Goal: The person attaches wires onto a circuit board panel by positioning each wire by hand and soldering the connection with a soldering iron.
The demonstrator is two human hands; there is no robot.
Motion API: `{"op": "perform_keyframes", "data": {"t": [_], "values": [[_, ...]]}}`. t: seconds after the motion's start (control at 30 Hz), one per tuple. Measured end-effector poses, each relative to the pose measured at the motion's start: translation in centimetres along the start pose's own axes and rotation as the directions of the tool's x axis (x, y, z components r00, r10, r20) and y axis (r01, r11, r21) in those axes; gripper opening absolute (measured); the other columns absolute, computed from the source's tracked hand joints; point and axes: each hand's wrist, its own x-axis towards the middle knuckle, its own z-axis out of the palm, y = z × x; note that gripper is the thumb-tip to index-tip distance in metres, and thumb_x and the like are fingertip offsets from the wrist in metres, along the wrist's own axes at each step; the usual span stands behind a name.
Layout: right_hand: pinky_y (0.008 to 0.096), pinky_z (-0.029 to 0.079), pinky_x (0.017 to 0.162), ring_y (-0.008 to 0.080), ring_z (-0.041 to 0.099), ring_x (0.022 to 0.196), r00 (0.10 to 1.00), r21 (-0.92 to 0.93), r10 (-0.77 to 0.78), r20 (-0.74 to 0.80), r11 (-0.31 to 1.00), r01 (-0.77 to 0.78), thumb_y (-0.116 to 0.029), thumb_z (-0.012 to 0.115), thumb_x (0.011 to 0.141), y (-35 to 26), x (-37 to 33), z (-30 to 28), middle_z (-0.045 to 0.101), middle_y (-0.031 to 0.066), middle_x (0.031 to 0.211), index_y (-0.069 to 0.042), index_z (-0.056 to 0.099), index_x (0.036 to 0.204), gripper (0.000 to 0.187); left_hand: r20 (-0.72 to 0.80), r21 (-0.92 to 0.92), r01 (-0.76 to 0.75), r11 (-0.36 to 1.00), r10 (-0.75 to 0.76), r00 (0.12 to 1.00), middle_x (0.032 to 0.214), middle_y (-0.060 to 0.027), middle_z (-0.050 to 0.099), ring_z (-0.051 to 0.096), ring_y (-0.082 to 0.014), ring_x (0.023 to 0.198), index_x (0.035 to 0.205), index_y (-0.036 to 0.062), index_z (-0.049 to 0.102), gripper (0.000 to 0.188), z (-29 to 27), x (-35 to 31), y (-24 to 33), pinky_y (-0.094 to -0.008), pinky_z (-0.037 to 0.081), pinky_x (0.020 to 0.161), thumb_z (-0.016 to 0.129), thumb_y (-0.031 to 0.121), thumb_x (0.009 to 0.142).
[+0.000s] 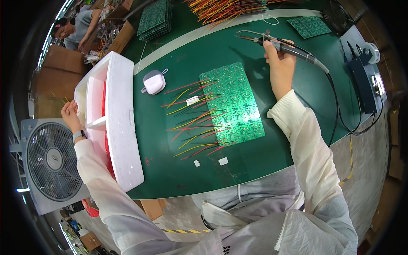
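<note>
My right hand [280, 68] is wrapped round a soldering iron [293, 50] with a thin feed tube along its top. Its tip points left, above the far part of the green mat. My left hand [71, 114] is at the outer side of a white foam box [123, 123], its fingers pinched on thin yellow wires [66, 100]. Between the hands lies a green circuit board panel [238, 106]. Red, yellow and black wires [187, 123] stick out along its left side, several in rows. Red wires [105, 97] lie inside the box.
A pale earbud case [154, 82] sits beside the box. Stacked panels [154, 19], a wire bundle [229, 9] and another panel [309, 26] are at the back. The iron's cable runs to a dark station [363, 83] at right. A fan [53, 161] stands left; another person [80, 29] is far left.
</note>
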Motion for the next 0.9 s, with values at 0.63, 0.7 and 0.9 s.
{"op": "perform_keyframes", "data": {"t": [0.63,0.7,0.9], "values": [[0.0206,0.038,0.053,0.0045,0.043,0.058,1.000,-0.016,-0.015,0.013,1.000,0.015,-0.015,0.065,0.072,0.3,-0.5,0.5,0.052,-0.0004,0.067,-0.001,0.048,0.080,0.023,0.639,-0.126,0.083,0.989,0.017,0.769,0.090,-0.0079,0.063,0.039,0.0005,0.056,0.094,-0.0003,0.054,0.016,25.3,-21.3,21.4,-0.0153,0.033,0.051,0.051,0.012,0.085],[0.0193,0.037,0.051,0.0053,0.045,0.058,0.999,-0.017,-0.025,0.033,1.000,0.026,-0.016,0.064,0.073,0.2,-0.7,1.0,0.052,0.0004,0.068,-0.002,0.048,0.082,0.023,0.563,-0.279,0.034,0.960,0.135,0.815,0.088,-0.0084,0.063,0.047,-0.0008,0.060,0.092,-0.0023,0.054,0.014,27.2,-22.6,19.1,-0.0157,0.038,0.054,0.052,0.009,0.084],[0.0179,0.037,0.049,0.0061,0.049,0.058,0.998,-0.034,-0.046,0.035,0.998,0.048,-0.018,0.064,0.074,0.6,-0.4,0.2,0.053,0.0019,0.070,-0.003,0.049,0.085,0.024,0.541,-0.042,0.070,0.997,-0.036,0.840,0.086,-0.0042,0.062,0.041,0.0012,0.059,0.092,-0.0026,0.055,0.015,28.1,-26.2,20.2,-0.0132,0.032,0.051,0.052,0.010,0.084]]}}
